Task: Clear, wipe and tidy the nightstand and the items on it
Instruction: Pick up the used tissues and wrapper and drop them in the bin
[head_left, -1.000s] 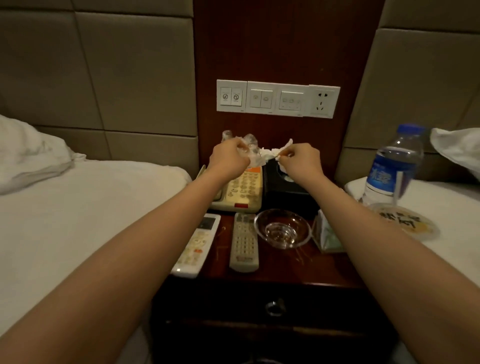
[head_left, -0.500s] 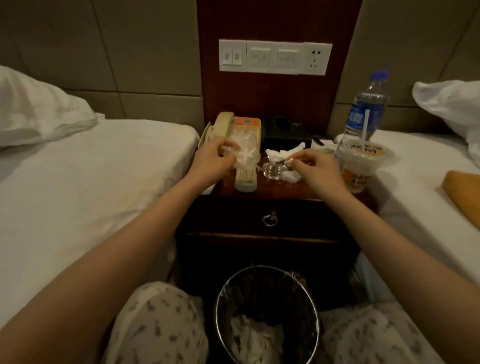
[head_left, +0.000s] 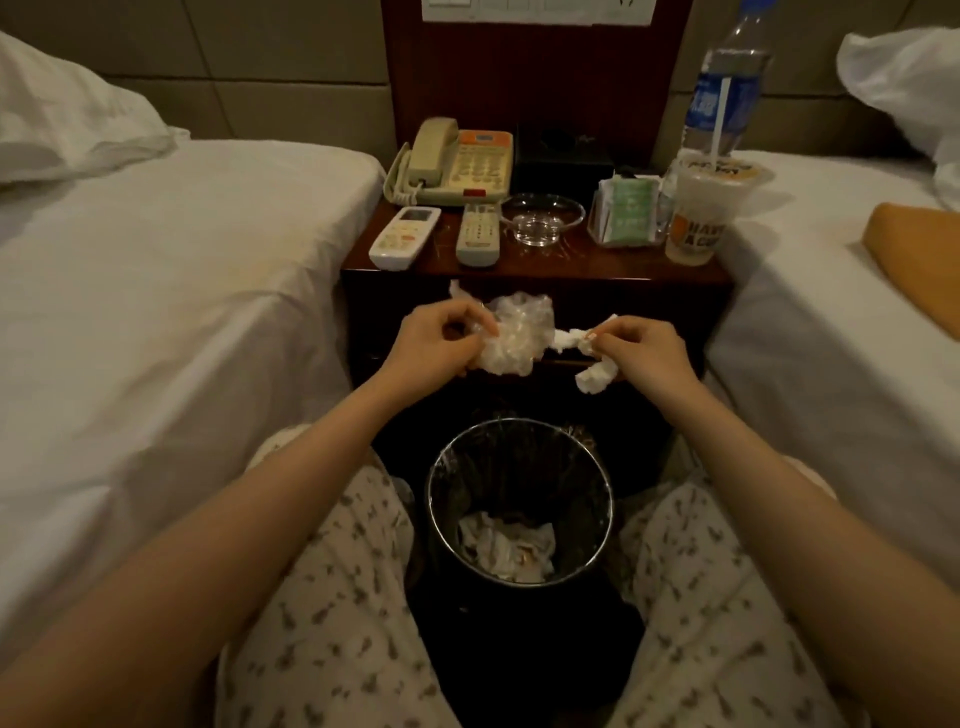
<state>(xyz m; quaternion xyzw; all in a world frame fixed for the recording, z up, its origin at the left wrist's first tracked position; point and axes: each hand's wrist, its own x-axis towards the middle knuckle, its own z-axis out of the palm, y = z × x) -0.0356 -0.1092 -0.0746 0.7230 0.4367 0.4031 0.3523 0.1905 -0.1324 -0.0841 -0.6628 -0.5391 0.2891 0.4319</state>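
Note:
My left hand (head_left: 434, 340) grips a crumpled clear plastic wrapper (head_left: 511, 338) in front of the nightstand (head_left: 571, 265). My right hand (head_left: 644, 345) pinches scrunched white tissue (head_left: 595, 376), part of it hanging below the fingers. Both hands hover above the round metal bin (head_left: 519, 499), which has a clear liner and crumpled paper inside. On the dark wooden nightstand top lie a beige telephone (head_left: 457, 163), a white remote (head_left: 405, 236), a grey remote (head_left: 479, 234), a glass ashtray (head_left: 543, 218), a clear holder of green packets (head_left: 628, 210) and a black tissue box (head_left: 563, 161).
A lidded drink cup with straw (head_left: 709, 208) and a water bottle (head_left: 727, 88) stand at the nightstand's right edge. White beds (head_left: 182, 291) flank both sides, with pillows at the head and an orange cushion (head_left: 919, 249) on the right one. My knees frame the bin.
Both hands drew back from over the nightstand top and came down in front of its drawer, above the bin, still holding the wrapper and tissue. The view tilted downward.

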